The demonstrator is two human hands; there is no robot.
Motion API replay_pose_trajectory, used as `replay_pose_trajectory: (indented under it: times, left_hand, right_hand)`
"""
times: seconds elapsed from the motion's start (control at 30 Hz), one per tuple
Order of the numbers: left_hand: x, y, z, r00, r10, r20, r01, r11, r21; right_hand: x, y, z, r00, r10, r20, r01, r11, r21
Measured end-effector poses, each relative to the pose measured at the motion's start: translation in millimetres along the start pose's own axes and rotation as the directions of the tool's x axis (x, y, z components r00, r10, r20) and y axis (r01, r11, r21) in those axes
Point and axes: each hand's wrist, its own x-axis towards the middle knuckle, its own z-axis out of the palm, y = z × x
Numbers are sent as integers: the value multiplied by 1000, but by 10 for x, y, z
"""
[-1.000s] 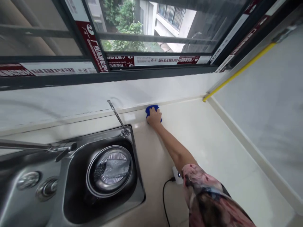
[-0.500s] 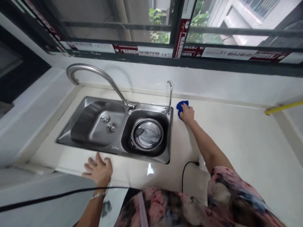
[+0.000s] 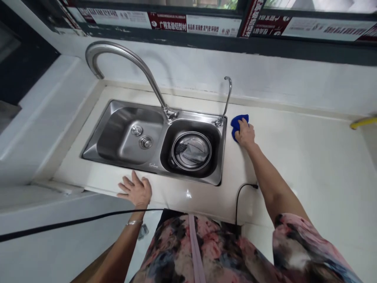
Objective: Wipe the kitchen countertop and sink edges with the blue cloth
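My right hand (image 3: 245, 133) presses a blue cloth (image 3: 237, 121) onto the cream countertop (image 3: 294, 157), just right of the small tap (image 3: 224, 100) at the sink's back corner. The fingers curl over the cloth. My left hand (image 3: 134, 190) lies flat with fingers spread on the counter's front edge, in front of the steel double sink (image 3: 123, 133), holding nothing.
A tall curved faucet (image 3: 126, 67) rises behind the sink. A round metal strainer bowl (image 3: 191, 151) sits in the right basin. A black cable (image 3: 240, 196) runs over the counter edge near my right arm. A window frame (image 3: 206, 35) lines the back wall.
The view swung left and down, bringing the whole sink and my left hand into sight. My right hand with the cloth moved left along the back edge, to beside the small tap.
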Motion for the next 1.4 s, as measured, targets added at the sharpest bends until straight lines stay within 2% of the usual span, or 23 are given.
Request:
replay_pose_trajectory:
  times: [0.1, 0.17, 0.2, 0.27, 0.37, 0.43, 0.5, 0.6, 0.7, 0.77, 0.87, 0.93, 0.97, 1.03, 1.1, 1.13, 1.27, 1.3, 1.33, 1.4]
  left_hand:
    - [67, -187, -13, 999, 29, 45, -25, 997, -72]
    - [169, -324, -33, 981, 180, 67, -171, 977, -126]
    - [240, -385, -42, 955, 288, 63, -277, 949, -148]
    - [431, -485, -50, 862, 506, 38, -491, 851, -188]
    - [829, -602, -29, 713, 700, 36, -672, 697, -251]
    - [1155, -676, -12, 663, 749, 7, -727, 646, -233]
    - [1518, -727, -19, 651, 758, -42, -752, 636, -171]
    - [2129, -687, -94, 677, 731, -79, -735, 669, -107]
    - [2785, -503, -209, 719, 690, -76, -694, 716, -66]
    - [3206, -372, -274, 729, 682, -53, -684, 729, -23]
    - [3744, -297, -314, 709, 706, 4, -704, 707, 65]
    - [4033, -365, -293, 689, 724, 32, -722, 681, 120]
    - [4160, -431, -270, 690, 722, 50, -720, 678, 145]
    - [4393, -607, -204, 718, 687, 107, -694, 697, 180]
    - [4611, -805, -124, 720, 673, 167, -693, 691, 204]
    - [4715, -899, -83, 706, 688, 169, -707, 673, 217]
    - [5022, -1158, 69, 533, 842, 84, -835, 506, 217]
    - [5054, -1186, 96, 508, 859, 62, -849, 486, 208]
    - [5064, -1200, 116, 503, 863, 46, -851, 485, 198]
    - [5034, -1193, 129, 524, 851, 37, -842, 511, 172]
  right_hand:
    - [-175, -142, -62, 999, 49, -22, -50, 998, -29]
    - [-329, -234, -109, 995, 84, -46, -86, 996, -28]
    - [-419, -274, -131, 994, 94, -57, -95, 995, -15]
    - [-614, -344, -170, 991, 113, -71, -111, 993, 37]
    - [-909, -488, -207, 982, 175, -64, -161, 969, 186]
    - [-1046, -668, -206, 974, 219, -58, -188, 926, 327]
    - [-1077, -926, -178, 968, 244, -60, -189, 864, 467]
    - [-876, -1386, -109, 949, 306, -77, -200, 772, 603]
    - [-453, -1794, -84, 919, 363, -154, -174, 724, 668]
    - [-126, -1980, -114, 897, 375, -236, -114, 711, 694]
    - [324, -2124, -175, 849, 327, -414, 25, 759, 651]
    - [548, -2173, -159, 850, 179, -496, 107, 863, 494]
    - [630, -2196, -123, 875, 89, -475, 116, 915, 386]
    - [734, -2250, -7, 955, -18, -298, 72, 983, 171]
    - [783, -2310, 120, 994, 19, -106, -17, 1000, 26]
    - [801, -2335, 167, 997, 56, -51, -57, 998, -13]
    - [912, -2395, 180, 994, 106, 10, -105, 993, -46]
    - [953, -2417, 155, 994, 109, 20, -108, 993, -47]
    - [998, -2453, 131, 993, 117, 27, -115, 992, -49]
    - [1093, -2577, 106, 989, 145, 23, -144, 988, -48]
